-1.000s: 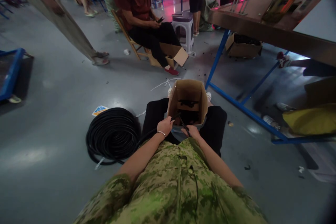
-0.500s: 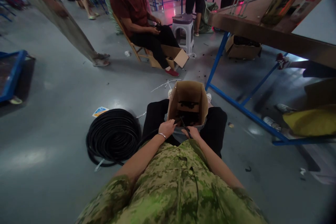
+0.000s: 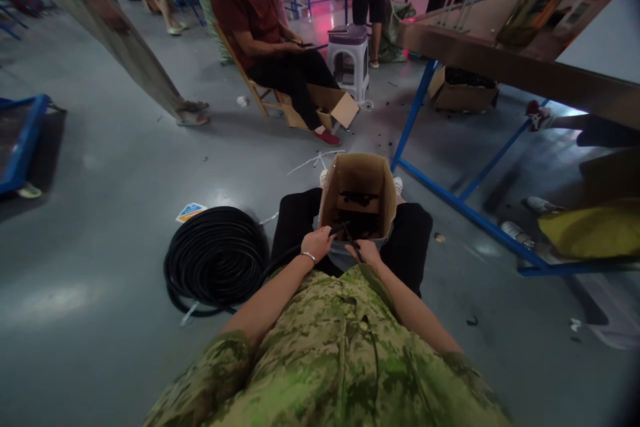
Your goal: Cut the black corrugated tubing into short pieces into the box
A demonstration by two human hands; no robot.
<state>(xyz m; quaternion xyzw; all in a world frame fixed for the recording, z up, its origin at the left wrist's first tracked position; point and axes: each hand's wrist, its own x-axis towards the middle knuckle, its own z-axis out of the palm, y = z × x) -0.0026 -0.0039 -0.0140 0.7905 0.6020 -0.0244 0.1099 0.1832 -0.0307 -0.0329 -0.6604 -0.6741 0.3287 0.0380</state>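
Observation:
My left hand, with a bracelet at the wrist, is closed around a black tube whose end points over the cardboard box between my legs. The tube runs back under my left forearm toward a large black coil on the floor. In my right hand are dark-handled scissors, their blades at the tube's end; whether the blades touch it is too small to tell. Short black pieces lie inside the box, just beyond both hands.
A blue-legged table stands at the right. Ahead, a seated person works beside an open carton and a plastic stool. Someone stands at the left, near a blue cart. Scraps lie on the floor.
My hands stay almost in place over the box, with the tube's end a little more visible at the blades. The seated person's hands have shifted slightly.

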